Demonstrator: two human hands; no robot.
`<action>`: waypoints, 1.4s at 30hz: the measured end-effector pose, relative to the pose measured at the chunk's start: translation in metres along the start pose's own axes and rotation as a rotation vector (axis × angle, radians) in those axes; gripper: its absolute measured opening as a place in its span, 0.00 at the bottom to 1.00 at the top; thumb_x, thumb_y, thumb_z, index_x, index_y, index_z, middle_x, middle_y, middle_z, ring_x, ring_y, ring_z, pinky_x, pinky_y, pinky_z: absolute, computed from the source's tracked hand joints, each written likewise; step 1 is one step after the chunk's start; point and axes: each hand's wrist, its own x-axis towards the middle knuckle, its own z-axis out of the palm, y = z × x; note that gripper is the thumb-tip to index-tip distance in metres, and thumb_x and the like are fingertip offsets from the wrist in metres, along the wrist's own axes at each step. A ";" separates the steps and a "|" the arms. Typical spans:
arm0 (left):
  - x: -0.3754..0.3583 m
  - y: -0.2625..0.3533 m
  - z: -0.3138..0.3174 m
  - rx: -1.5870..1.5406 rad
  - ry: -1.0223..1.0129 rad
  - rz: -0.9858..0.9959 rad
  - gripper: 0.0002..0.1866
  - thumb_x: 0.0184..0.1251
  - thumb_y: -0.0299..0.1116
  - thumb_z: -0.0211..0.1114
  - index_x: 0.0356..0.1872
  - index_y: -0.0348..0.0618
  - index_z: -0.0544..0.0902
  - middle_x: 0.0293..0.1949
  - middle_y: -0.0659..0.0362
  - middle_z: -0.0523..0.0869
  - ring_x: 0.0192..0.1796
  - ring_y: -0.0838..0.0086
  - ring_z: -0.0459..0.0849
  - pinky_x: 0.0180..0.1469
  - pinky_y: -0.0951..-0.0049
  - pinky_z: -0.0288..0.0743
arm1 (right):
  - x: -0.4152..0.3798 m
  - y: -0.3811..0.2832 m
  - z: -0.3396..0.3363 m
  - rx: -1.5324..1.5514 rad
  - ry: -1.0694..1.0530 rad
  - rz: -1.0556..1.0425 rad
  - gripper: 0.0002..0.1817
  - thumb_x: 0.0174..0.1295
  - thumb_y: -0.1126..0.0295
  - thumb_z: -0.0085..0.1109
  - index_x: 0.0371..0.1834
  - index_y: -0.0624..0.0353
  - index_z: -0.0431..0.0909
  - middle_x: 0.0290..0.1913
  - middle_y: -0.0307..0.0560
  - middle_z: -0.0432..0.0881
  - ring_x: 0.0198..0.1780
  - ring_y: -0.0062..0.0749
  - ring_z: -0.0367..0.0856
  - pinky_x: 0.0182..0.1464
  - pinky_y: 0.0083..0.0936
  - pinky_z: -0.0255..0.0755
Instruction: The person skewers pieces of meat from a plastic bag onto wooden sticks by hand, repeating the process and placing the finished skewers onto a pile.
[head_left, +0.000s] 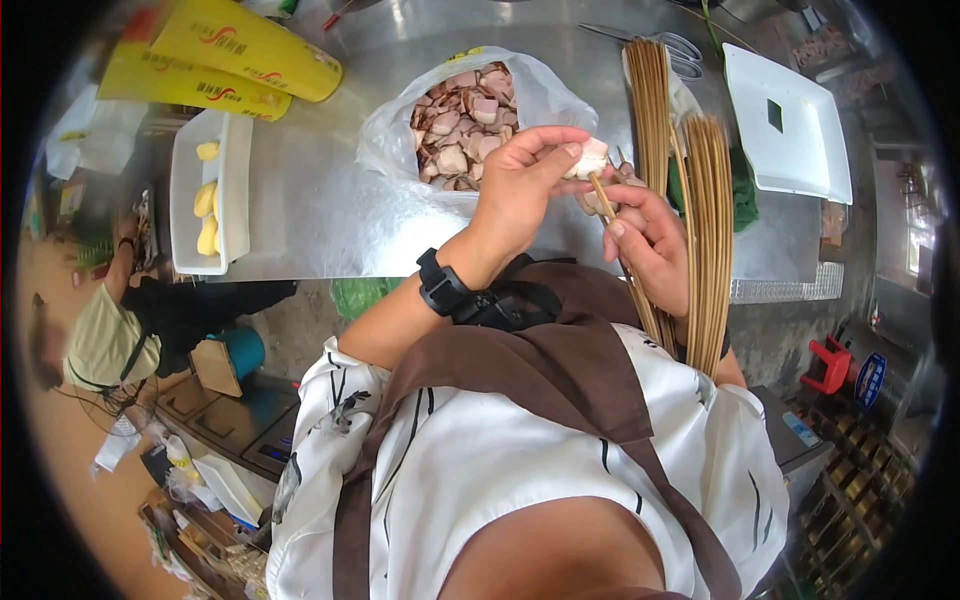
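Observation:
My left hand (pixel 512 200) is closed in a pinch around a pale piece of meat (pixel 592 157). A thin wooden skewer (pixel 602 195) meets the underside of that piece, held in the closed fingers of my right hand (pixel 650 238). More meat pieces (pixel 597 203) show just behind my right fingertips, partly hidden by them. Beyond my left hand, an open plastic bag (pixel 385 135) holds many cut meat pieces (pixel 460 128). A thick bundle of skewers (pixel 708 235) runs alongside my right hand and forearm.
Another skewer bundle (pixel 650 110) lies further back, with scissors (pixel 685 55) beyond. A white tray (pixel 785 125) sits at right. At left are a white container (pixel 237 190) with yellow pieces and yellow printed packages (pixel 255 50). Another person (pixel 110 330) is at far left.

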 end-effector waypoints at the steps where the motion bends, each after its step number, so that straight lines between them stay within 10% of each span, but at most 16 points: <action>1: 0.001 -0.002 -0.001 -0.031 -0.006 -0.012 0.12 0.65 0.28 0.54 0.48 0.35 0.74 0.43 0.49 0.80 0.46 0.60 0.82 0.48 0.65 0.77 | 0.000 0.000 0.000 -0.001 -0.004 0.000 0.15 0.64 0.75 0.41 0.55 0.64 0.62 0.25 0.37 0.71 0.30 0.15 0.68 0.37 0.14 0.62; 42: -0.008 -0.005 0.000 -0.347 -0.027 -0.249 0.16 0.63 0.31 0.55 0.51 0.37 0.72 0.47 0.50 0.79 0.51 0.66 0.78 0.55 0.66 0.69 | -0.001 0.007 0.005 0.142 0.067 -0.009 0.06 0.64 0.76 0.43 0.41 0.59 0.58 0.26 0.39 0.73 0.25 0.13 0.65 0.28 0.10 0.58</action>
